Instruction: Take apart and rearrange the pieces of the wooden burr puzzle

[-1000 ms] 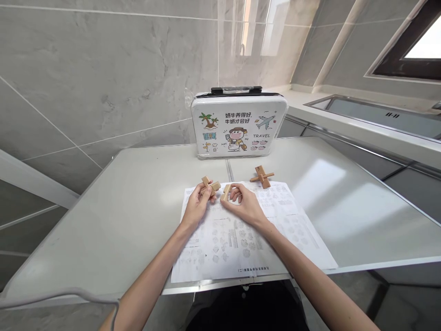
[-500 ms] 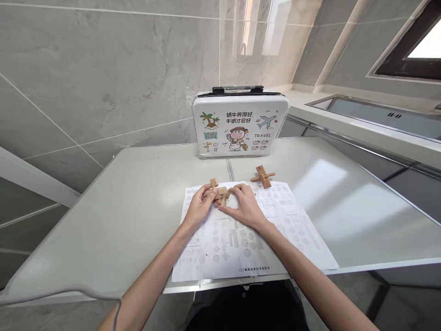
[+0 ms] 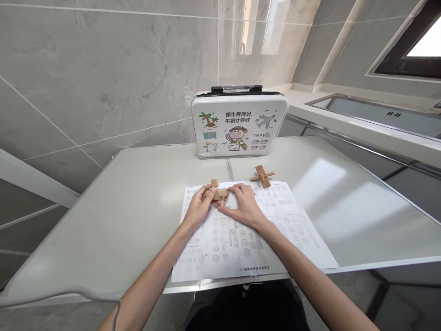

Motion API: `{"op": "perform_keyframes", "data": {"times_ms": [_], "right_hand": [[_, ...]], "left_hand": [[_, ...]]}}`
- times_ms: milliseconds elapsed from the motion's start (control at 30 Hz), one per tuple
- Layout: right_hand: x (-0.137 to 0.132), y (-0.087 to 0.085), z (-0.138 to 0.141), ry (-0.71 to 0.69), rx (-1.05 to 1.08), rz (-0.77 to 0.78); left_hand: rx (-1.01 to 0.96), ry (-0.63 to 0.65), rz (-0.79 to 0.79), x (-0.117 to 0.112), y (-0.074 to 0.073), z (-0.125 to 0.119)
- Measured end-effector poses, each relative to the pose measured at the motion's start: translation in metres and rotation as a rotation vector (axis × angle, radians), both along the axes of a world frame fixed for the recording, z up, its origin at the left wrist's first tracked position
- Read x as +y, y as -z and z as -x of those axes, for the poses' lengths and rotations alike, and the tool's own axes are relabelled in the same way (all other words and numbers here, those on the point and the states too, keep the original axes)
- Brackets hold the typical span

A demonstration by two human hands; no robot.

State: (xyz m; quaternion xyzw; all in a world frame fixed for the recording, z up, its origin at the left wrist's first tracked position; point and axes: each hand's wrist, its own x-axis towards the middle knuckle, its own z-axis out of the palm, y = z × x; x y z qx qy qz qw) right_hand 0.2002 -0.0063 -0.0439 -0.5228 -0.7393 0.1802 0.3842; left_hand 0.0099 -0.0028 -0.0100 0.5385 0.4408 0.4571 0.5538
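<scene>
My left hand (image 3: 200, 206) is closed around a partly joined wooden interlocking puzzle (image 3: 220, 193), thumb on the near side, with one block end sticking up. From the right, my right hand (image 3: 245, 205) curves its thumb and fingers round a small wooden puzzle piece (image 3: 223, 201) that sits against the joined blocks. Fingers and blocks overlap, so I cannot tell how far the piece is set in. Both hands are just above a printed instruction sheet (image 3: 275, 239) with rows of small diagrams.
A second wooden puzzle (image 3: 263, 176), cross-shaped, lies at the sheet's far edge. Behind stands a white cartoon-printed case (image 3: 241, 124) with a black handle. The light folding table (image 3: 103, 220) has a centre seam. A grey cable (image 3: 69, 290) crosses the lower left.
The small piece in my right hand has shifted slightly left and turned against the joined blocks. My left hand has stayed nearly still, its blocks tilting a little.
</scene>
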Motion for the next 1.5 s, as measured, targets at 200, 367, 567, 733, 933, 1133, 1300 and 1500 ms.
{"op": "perform_keyframes", "data": {"times_ms": [200,367,567,733,933,1133,1300,1500], "right_hand": [[-0.001,-0.013,-0.001,-0.079,0.223,0.03],[-0.002,-0.02,-0.002,-0.11,0.284,0.014],[-0.001,-0.022,-0.002,-0.083,0.339,0.022],[0.003,-0.02,-0.004,-0.054,0.422,0.067],[0.007,-0.017,-0.01,0.081,0.628,0.277],[0.011,-0.013,-0.013,0.112,0.845,0.406],[0.011,-0.015,-0.012,0.093,0.858,0.399],[0.004,-0.017,-0.005,0.102,0.534,0.331]], "left_hand": [[0.038,-0.021,-0.014,0.0,0.001,0.0],[0.05,-0.018,-0.014,-0.004,-0.006,-0.002],[0.128,-0.021,-0.117,-0.005,-0.01,-0.003],[0.23,-0.049,-0.262,-0.003,-0.005,0.001],[0.207,-0.072,-0.247,-0.003,-0.007,0.001],[0.172,-0.182,-0.119,0.001,-0.001,0.001],[0.397,-0.243,-0.176,0.001,0.007,0.003],[0.681,-0.241,-0.265,-0.002,0.009,0.002]]}}
